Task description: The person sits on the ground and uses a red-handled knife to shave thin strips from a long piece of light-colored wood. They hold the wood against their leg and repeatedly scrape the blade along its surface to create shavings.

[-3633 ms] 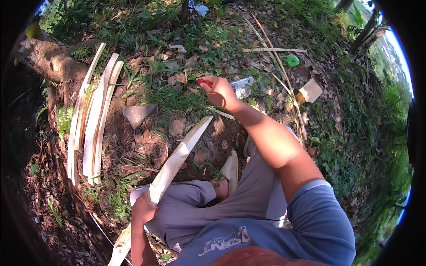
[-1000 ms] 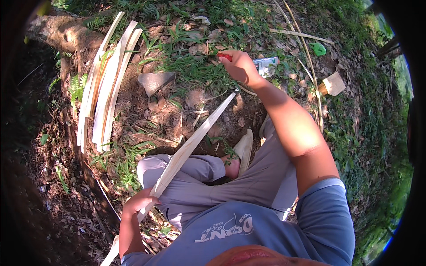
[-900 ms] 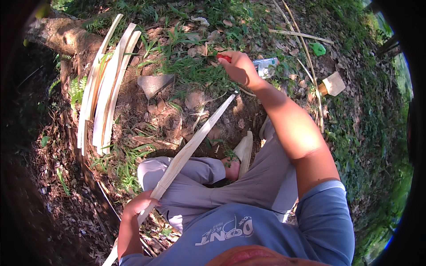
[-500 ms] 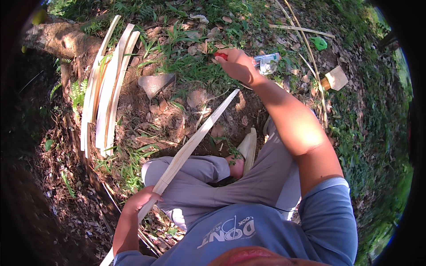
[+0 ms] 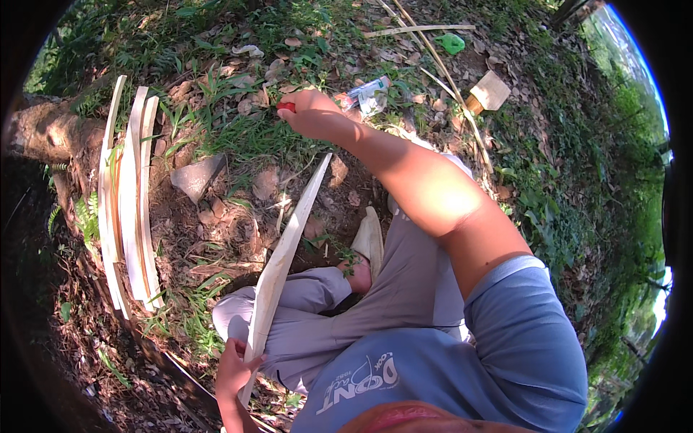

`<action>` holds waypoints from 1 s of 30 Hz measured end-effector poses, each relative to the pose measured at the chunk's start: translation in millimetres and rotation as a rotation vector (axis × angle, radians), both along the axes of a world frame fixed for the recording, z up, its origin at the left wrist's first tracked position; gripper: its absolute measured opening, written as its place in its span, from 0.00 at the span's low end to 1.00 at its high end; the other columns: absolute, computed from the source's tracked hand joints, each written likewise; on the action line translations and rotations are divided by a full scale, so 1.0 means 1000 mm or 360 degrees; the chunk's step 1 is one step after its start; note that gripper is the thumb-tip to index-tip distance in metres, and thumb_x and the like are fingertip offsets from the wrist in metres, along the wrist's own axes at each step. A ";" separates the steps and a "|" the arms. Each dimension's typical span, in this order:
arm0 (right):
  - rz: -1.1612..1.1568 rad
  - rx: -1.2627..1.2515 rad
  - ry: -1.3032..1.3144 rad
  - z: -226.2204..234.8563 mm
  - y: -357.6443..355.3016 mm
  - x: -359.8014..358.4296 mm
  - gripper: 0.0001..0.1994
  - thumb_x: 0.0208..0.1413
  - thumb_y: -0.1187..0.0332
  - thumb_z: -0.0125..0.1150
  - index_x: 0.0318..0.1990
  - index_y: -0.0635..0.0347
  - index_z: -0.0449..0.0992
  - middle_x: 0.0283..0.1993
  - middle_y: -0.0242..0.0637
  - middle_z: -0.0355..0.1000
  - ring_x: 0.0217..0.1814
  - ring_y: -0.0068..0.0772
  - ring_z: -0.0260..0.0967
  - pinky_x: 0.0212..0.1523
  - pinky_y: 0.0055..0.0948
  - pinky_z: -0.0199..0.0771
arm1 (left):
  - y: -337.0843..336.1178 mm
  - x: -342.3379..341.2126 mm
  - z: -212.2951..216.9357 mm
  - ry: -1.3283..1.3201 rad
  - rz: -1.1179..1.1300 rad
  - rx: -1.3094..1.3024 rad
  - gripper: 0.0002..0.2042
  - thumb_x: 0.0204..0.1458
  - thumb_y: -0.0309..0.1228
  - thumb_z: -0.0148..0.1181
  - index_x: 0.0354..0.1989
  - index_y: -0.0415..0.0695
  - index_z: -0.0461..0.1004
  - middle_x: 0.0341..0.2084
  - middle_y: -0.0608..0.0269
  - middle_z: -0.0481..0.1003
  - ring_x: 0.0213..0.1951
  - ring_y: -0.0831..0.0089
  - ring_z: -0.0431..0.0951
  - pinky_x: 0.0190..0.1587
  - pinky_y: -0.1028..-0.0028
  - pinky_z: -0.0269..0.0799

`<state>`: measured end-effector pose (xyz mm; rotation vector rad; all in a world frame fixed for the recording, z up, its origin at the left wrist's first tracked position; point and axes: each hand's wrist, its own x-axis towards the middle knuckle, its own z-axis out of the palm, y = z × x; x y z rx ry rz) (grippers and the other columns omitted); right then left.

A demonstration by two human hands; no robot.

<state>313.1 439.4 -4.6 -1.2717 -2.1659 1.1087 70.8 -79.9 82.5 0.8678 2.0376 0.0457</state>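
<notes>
My left hand (image 5: 234,368) is closed around the lower part of a long pale wooden strip (image 5: 276,270). The strip slants up across my bent left leg, and its narrow tip points away from me over the ground. Out in front, my right hand (image 5: 312,114) is closed in a fist, with the arm stretched forward. A red handle (image 5: 286,107) shows at the fist's left side; the rest of that tool is hidden by the hand. The strip's tip is apart from the fist.
Several pale strips (image 5: 131,195) lean on a log (image 5: 47,130) at left. A grey wedge-shaped stone (image 5: 196,178) lies nearby. Beyond my right hand are a clear plastic packet (image 5: 369,97), a wooden mallet-like block (image 5: 489,91), a green plastic piece (image 5: 450,44) and long thin sticks (image 5: 451,85).
The view has shifted, moving the ground things left and the near ones down. The wooden strip stands steeper and shows a broader face. Both hands keep their hold.
</notes>
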 end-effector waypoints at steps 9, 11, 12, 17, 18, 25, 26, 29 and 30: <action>0.0057 0.0001 0.0076 0.003 -0.003 0.005 0.14 0.68 0.61 0.61 0.43 0.63 0.83 0.41 0.54 0.81 0.46 0.63 0.79 0.49 0.51 0.78 | -0.006 0.047 0.012 0.0747 -0.0294 0.0117 0.28 0.46 0.34 0.83 0.53 0.38 0.76 0.53 0.39 0.77 0.60 0.44 0.76 0.60 0.53 0.75; 0.0079 0.0073 0.0129 -0.001 0.000 0.004 0.13 0.68 0.61 0.61 0.43 0.63 0.83 0.40 0.55 0.81 0.45 0.63 0.79 0.48 0.51 0.78 | -0.003 0.055 0.022 0.0907 -0.0387 0.0324 0.22 0.54 0.30 0.76 0.56 0.39 0.78 0.56 0.42 0.77 0.62 0.45 0.77 0.64 0.54 0.73; 0.0076 0.0138 0.0157 -0.004 0.001 0.003 0.13 0.68 0.62 0.61 0.43 0.63 0.83 0.39 0.55 0.81 0.44 0.63 0.79 0.48 0.51 0.78 | 0.003 0.055 0.028 0.0777 -0.0249 0.0444 0.18 0.55 0.28 0.73 0.54 0.38 0.79 0.56 0.42 0.77 0.61 0.46 0.77 0.64 0.55 0.73; 0.0054 0.0206 0.0167 0.004 -0.006 0.000 0.12 0.67 0.62 0.61 0.43 0.63 0.83 0.40 0.57 0.80 0.43 0.65 0.77 0.47 0.51 0.76 | 0.034 0.061 0.044 0.0414 0.0140 0.0715 0.06 0.61 0.18 0.60 0.40 0.35 0.83 0.55 0.48 0.80 0.60 0.48 0.80 0.64 0.58 0.72; 0.0067 0.0178 0.0138 0.007 -0.009 -0.002 0.12 0.67 0.62 0.61 0.43 0.63 0.82 0.40 0.57 0.80 0.43 0.65 0.77 0.47 0.51 0.76 | 0.035 0.061 0.045 0.0390 0.0172 0.0712 0.05 0.61 0.18 0.60 0.38 0.35 0.84 0.54 0.49 0.81 0.60 0.49 0.80 0.64 0.58 0.73; 0.0056 0.0136 0.0098 -0.003 -0.004 -0.003 0.13 0.70 0.60 0.58 0.43 0.62 0.81 0.37 0.57 0.79 0.40 0.68 0.74 0.44 0.52 0.74 | 0.059 0.055 0.069 0.0353 0.0127 0.1028 0.07 0.66 0.26 0.62 0.36 0.35 0.80 0.52 0.49 0.81 0.62 0.51 0.80 0.66 0.57 0.71; 0.0051 0.0130 0.0092 -0.004 -0.005 -0.003 0.13 0.70 0.61 0.58 0.43 0.62 0.81 0.37 0.57 0.79 0.41 0.68 0.74 0.44 0.52 0.74 | 0.067 0.055 0.087 0.0443 0.0078 0.1159 0.10 0.67 0.30 0.61 0.35 0.36 0.79 0.51 0.50 0.80 0.62 0.50 0.79 0.66 0.55 0.70; 0.0041 0.0176 0.0093 -0.004 -0.004 -0.005 0.13 0.70 0.60 0.59 0.42 0.62 0.81 0.37 0.58 0.79 0.41 0.68 0.74 0.43 0.51 0.74 | 0.086 0.052 0.120 0.0555 0.0120 0.1823 0.17 0.70 0.32 0.53 0.28 0.35 0.70 0.45 0.53 0.77 0.62 0.48 0.78 0.65 0.53 0.71; 0.0044 0.0173 0.0106 -0.004 -0.004 -0.005 0.13 0.70 0.60 0.59 0.42 0.63 0.81 0.36 0.58 0.79 0.41 0.68 0.74 0.43 0.51 0.74 | 0.090 0.050 0.125 0.0603 0.0085 0.2009 0.17 0.71 0.31 0.50 0.27 0.35 0.69 0.44 0.53 0.76 0.62 0.47 0.78 0.65 0.53 0.72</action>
